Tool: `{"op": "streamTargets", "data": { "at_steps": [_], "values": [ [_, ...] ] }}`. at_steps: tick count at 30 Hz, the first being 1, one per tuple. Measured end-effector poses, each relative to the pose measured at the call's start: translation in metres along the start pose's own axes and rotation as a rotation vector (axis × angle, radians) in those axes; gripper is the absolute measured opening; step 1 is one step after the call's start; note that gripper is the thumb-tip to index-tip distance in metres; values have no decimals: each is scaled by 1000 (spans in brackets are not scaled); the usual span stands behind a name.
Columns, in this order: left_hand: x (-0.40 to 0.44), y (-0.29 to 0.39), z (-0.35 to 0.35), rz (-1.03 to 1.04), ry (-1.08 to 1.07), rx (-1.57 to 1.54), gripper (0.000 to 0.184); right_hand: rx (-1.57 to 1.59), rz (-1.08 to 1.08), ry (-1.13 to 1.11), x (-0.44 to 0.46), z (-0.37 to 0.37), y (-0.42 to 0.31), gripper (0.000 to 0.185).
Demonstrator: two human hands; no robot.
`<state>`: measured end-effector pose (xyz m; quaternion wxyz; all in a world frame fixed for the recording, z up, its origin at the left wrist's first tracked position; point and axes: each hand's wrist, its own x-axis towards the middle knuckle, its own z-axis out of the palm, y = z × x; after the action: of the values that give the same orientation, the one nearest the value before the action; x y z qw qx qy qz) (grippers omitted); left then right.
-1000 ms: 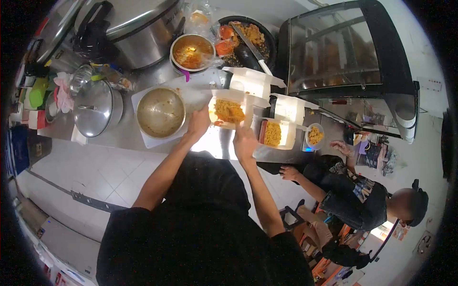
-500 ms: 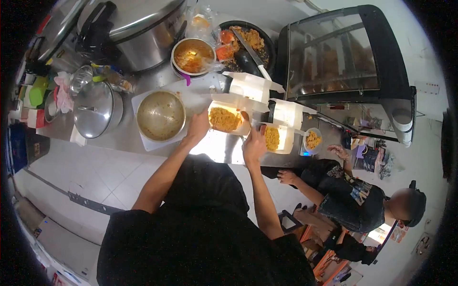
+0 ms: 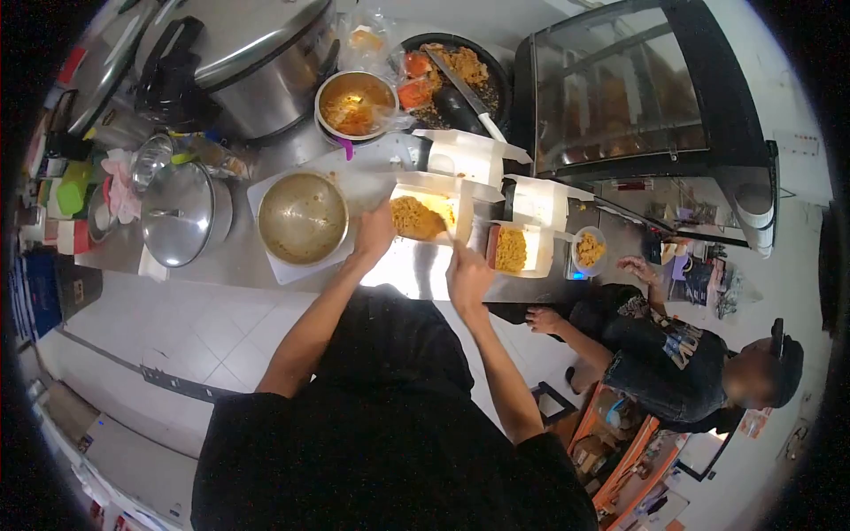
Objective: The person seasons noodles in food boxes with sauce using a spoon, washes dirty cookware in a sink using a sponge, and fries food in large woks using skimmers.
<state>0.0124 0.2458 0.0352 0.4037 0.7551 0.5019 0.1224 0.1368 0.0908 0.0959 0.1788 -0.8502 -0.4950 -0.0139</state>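
A white takeout box [image 3: 428, 182], lid raised, stands before me with yellow-brown food [image 3: 413, 219] that could be rice or noodles. My left hand [image 3: 375, 233] grips its left side, fingers partly hidden by the wall. In my right hand [image 3: 469, 276] is a spoon [image 3: 442, 233], its handle mostly covered by the fingers and its head against the food's right side. Right of that hand, a second open box [image 3: 537, 251] holds similar food. A steel bowl [image 3: 303, 218] with residue rests on a white board left of my left hand.
Two more open boxes [image 3: 467, 159] [image 3: 537, 205] stand behind. At the back are a black pan [image 3: 447, 111] with food and a knife [image 3: 469, 93], a sauce pot [image 3: 357, 104] and a glass display case [image 3: 620, 97]. A co-worker [image 3: 664, 354] is at right, near a food tub [image 3: 589, 251].
The spoon has moved left and down into the food, which now sits more to the box's left, baring its right side. My left hand stays at the box.
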Motion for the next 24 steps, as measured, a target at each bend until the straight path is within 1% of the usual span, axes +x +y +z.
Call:
{"op": "streamTargets", "data": {
  "at_steps": [1, 2, 3, 5, 7, 8, 11, 12, 15, 19, 20, 21, 23, 24],
  "values": [
    [1, -1, 0, 12, 5, -9, 25, -22, -54, -11, -6, -6, -9, 10],
    [0, -1, 2, 22, 6, -19, 26, -36, -144, 2, -13, -3, -12, 17],
    [-1, -1, 3, 35, 7, -29, 27, -69, -210, -46, -16, 2, -10, 22],
    [-2, 1, 3, 12, -12, -18, 29, -166, -284, -79, -8, 16, 3, 24],
    [-3, -6, 4, 17, -20, -8, 31, -126, -179, 65, 6, 13, 9, 20],
    [-1, -12, 8, 35, -18, -10, 33, -187, -125, 24, 7, 6, 12, 14],
    [1, -10, 7, 63, -9, -26, 34, -145, 112, 132, 7, -9, -3, 11],
    [-3, -9, 7, 64, -14, -31, 34, -132, 161, 77, 6, 4, 3, 11],
    [1, -18, 18, 118, 22, -46, 36, -66, 336, -44, 27, 29, -6, 12],
    [2, -16, 18, 129, 37, -31, 34, 0, 44, 65, 13, 12, -26, 13],
    [3, -18, 17, 117, 20, -17, 35, -51, -59, 17, 4, 4, -33, 13],
    [1, -20, 19, 98, 0, -3, 35, -163, -165, -156, -7, 18, -23, 14],
    [-4, -17, 14, 106, -14, -31, 35, -83, -212, -79, -16, 29, -1, 12],
    [-2, -16, 10, 111, -13, -43, 34, -99, -145, -12, -12, 19, 0, 12]
  ]
}}
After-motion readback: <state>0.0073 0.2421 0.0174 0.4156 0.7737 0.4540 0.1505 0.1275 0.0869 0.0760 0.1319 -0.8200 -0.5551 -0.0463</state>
